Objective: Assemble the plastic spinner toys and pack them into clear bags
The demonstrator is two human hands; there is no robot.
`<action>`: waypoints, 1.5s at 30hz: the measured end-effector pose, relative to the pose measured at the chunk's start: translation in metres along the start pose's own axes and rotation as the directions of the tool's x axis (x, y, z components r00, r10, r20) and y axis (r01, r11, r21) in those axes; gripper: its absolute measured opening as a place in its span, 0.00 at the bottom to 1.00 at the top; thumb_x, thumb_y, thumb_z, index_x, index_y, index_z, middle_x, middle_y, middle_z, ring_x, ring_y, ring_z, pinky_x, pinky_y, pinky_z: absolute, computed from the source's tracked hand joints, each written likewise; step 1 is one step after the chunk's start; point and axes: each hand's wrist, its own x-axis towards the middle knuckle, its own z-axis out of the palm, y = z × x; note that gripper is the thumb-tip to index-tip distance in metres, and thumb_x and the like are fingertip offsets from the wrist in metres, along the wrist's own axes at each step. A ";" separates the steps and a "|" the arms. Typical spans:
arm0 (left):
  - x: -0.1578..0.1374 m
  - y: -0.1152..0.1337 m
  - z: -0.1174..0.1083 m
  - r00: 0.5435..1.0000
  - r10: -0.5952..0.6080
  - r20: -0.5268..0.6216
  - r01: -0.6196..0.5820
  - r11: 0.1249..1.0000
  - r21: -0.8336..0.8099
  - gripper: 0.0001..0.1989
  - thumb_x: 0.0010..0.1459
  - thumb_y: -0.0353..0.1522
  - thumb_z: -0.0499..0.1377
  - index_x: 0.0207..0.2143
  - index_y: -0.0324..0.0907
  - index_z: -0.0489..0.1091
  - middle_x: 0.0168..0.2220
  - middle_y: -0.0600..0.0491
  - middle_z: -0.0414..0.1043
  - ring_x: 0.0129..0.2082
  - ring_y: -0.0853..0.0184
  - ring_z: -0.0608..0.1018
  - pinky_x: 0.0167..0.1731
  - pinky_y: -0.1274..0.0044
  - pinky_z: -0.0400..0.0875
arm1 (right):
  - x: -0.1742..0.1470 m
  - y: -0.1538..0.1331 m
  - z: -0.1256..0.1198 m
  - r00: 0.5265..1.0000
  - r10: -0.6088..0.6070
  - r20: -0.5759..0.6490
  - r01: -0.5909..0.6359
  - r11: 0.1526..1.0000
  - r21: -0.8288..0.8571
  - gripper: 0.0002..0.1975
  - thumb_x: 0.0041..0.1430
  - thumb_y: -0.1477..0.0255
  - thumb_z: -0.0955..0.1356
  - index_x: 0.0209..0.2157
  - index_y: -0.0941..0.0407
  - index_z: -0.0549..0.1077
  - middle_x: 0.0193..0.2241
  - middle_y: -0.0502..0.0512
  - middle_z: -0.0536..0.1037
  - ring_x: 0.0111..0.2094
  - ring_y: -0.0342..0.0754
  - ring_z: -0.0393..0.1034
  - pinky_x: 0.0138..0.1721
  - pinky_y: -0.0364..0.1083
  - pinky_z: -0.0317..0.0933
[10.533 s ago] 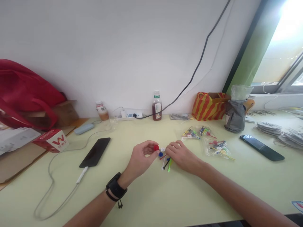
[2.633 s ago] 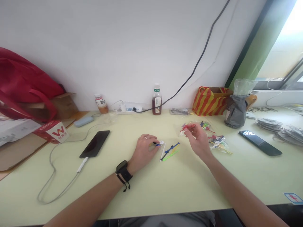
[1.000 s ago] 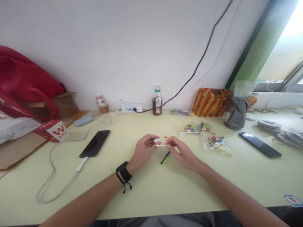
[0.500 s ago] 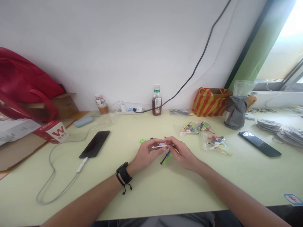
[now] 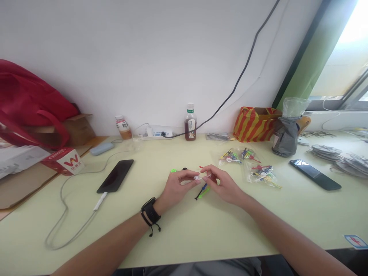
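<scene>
So, with my hands as the clock's centre and the white wall [image 5: 161, 69] at twelve, three sticks lie loose toward me at six: one slim black plastic stick [image 5: 197, 197], one slim blue plastic stick [image 5: 204, 187] and one slim lime-green plastic stick [image 5: 204, 193]. Above them, my left hand [image 5: 177, 186] and right hand [image 5: 225, 188] are both closed to a pinch on one small white plastic piece [image 5: 196, 177] at the centre; whether its parts are joined, I cannot tell. I judge this work partway: the white one is in hand, not set down, the coloured ones apart from it. Just beyond my fingers show one bright green round piece [image 5: 173, 170] near ten, one black rounded piece [image 5: 184, 168] near eleven and one red arrow tip [image 5: 200, 167] at twelve. Farther, between two and three, three clear plastic bags [image 5: 253, 181] hold similar bits, too jumbled to count, seemingly unstarted. Farthest, at twelve, stands one dark-brown drink bottle [image 5: 190, 124].
</scene>
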 end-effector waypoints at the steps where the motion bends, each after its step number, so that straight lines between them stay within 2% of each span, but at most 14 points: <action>1: 0.000 0.000 0.000 1.000 0.000 -0.001 0.000 1.000 0.003 0.12 0.57 0.36 0.71 0.42 0.41 0.81 0.43 0.48 0.84 0.44 0.58 0.84 0.49 0.68 0.80 | 0.001 -0.001 -0.001 1.000 0.012 0.004 -0.012 1.000 0.008 0.09 0.71 0.67 0.64 0.49 0.51 0.71 0.29 0.47 0.66 0.29 0.46 0.61 0.32 0.45 0.57; 7: -0.001 0.000 0.001 1.000 0.007 0.021 -0.008 0.999 0.046 0.13 0.58 0.37 0.70 0.44 0.41 0.80 0.43 0.48 0.83 0.44 0.59 0.84 0.49 0.69 0.80 | 0.003 -0.007 -0.005 0.995 0.087 0.041 -0.093 0.978 0.184 0.13 0.73 0.61 0.61 0.49 0.52 0.70 0.27 0.46 0.59 0.29 0.45 0.55 0.31 0.45 0.53; 10: -0.001 0.001 0.001 0.999 0.011 0.036 -0.014 0.998 0.067 0.13 0.60 0.37 0.69 0.45 0.42 0.80 0.43 0.48 0.83 0.44 0.60 0.84 0.49 0.69 0.79 | 0.003 -0.009 -0.005 0.992 0.113 0.052 -0.122 0.968 0.220 0.13 0.73 0.59 0.62 0.48 0.52 0.69 0.27 0.45 0.58 0.28 0.45 0.53 0.30 0.45 0.51; 19: -0.001 0.001 0.001 0.999 0.050 0.019 -0.053 0.989 0.137 0.11 0.61 0.37 0.67 0.44 0.42 0.80 0.43 0.49 0.83 0.44 0.60 0.83 0.50 0.69 0.78 | 0.004 -0.007 -0.005 0.992 0.111 0.065 -0.121 0.975 0.184 0.13 0.72 0.59 0.62 0.47 0.53 0.70 0.28 0.46 0.60 0.30 0.46 0.56 0.34 0.46 0.53; 27: -0.003 0.008 0.002 0.995 0.063 0.081 -0.072 0.991 0.116 0.08 0.62 0.37 0.67 0.40 0.41 0.79 0.40 0.48 0.82 0.42 0.61 0.83 0.47 0.70 0.78 | 0.003 -0.010 -0.005 0.993 0.094 0.065 -0.103 0.981 0.163 0.13 0.72 0.60 0.62 0.47 0.53 0.70 0.28 0.46 0.61 0.31 0.46 0.58 0.36 0.46 0.55; 32: -0.003 0.009 0.002 0.996 0.023 0.085 -0.025 1.000 0.019 0.11 0.61 0.38 0.67 0.41 0.41 0.78 0.42 0.47 0.81 0.43 0.60 0.82 0.49 0.69 0.78 | 0.003 -0.009 -0.005 0.994 0.094 0.057 -0.101 0.982 0.157 0.14 0.72 0.59 0.61 0.47 0.53 0.70 0.29 0.47 0.62 0.29 0.46 0.57 0.33 0.45 0.56; 35: -0.002 0.011 0.000 0.990 -0.026 0.135 0.038 0.995 -0.089 0.12 0.62 0.40 0.67 0.42 0.40 0.78 0.46 0.44 0.81 0.46 0.59 0.82 0.49 0.69 0.77 | 0.003 -0.008 -0.004 0.994 0.100 0.036 -0.105 0.981 0.165 0.15 0.72 0.58 0.61 0.46 0.53 0.71 0.28 0.47 0.62 0.28 0.45 0.57 0.31 0.45 0.56; 38: -0.001 0.009 -0.001 0.981 -0.055 0.184 0.086 0.983 -0.161 0.12 0.62 0.39 0.67 0.41 0.39 0.78 0.43 0.46 0.81 0.44 0.61 0.81 0.47 0.71 0.77 | 0.003 -0.006 -0.003 0.994 0.104 0.014 -0.105 0.975 0.196 0.14 0.72 0.59 0.62 0.49 0.53 0.70 0.31 0.49 0.65 0.30 0.46 0.61 0.31 0.45 0.59; 42: 0.001 0.005 0.000 0.986 -0.096 0.139 0.125 0.969 -0.214 0.13 0.60 0.39 0.69 0.43 0.40 0.78 0.41 0.49 0.79 0.38 0.65 0.81 0.41 0.73 0.78 | 0.002 -0.002 -0.001 0.992 0.038 -0.117 -0.025 0.994 0.109 0.18 0.70 0.61 0.64 0.58 0.50 0.66 0.46 0.57 0.70 0.40 0.49 0.69 0.39 0.48 0.67; 43: 0.002 0.004 0.000 0.987 -0.110 0.118 0.134 0.966 -0.220 0.14 0.60 0.40 0.69 0.44 0.40 0.78 0.41 0.49 0.79 0.37 0.66 0.81 0.40 0.73 0.78 | 0.002 -0.001 -0.001 0.990 0.010 -0.143 -0.001 0.998 0.063 0.18 0.70 0.62 0.65 0.58 0.50 0.66 0.47 0.58 0.70 0.41 0.50 0.69 0.40 0.49 0.67; 45: 0.003 0.005 0.000 0.988 -0.133 0.081 0.148 0.963 -0.227 0.16 0.59 0.40 0.70 0.44 0.40 0.78 0.40 0.49 0.79 0.35 0.67 0.80 0.41 0.73 0.77 | 0.002 0.000 -0.002 0.990 -0.033 -0.136 0.035 0.999 0.009 0.17 0.71 0.63 0.64 0.58 0.50 0.68 0.43 0.57 0.71 0.39 0.50 0.69 0.39 0.49 0.68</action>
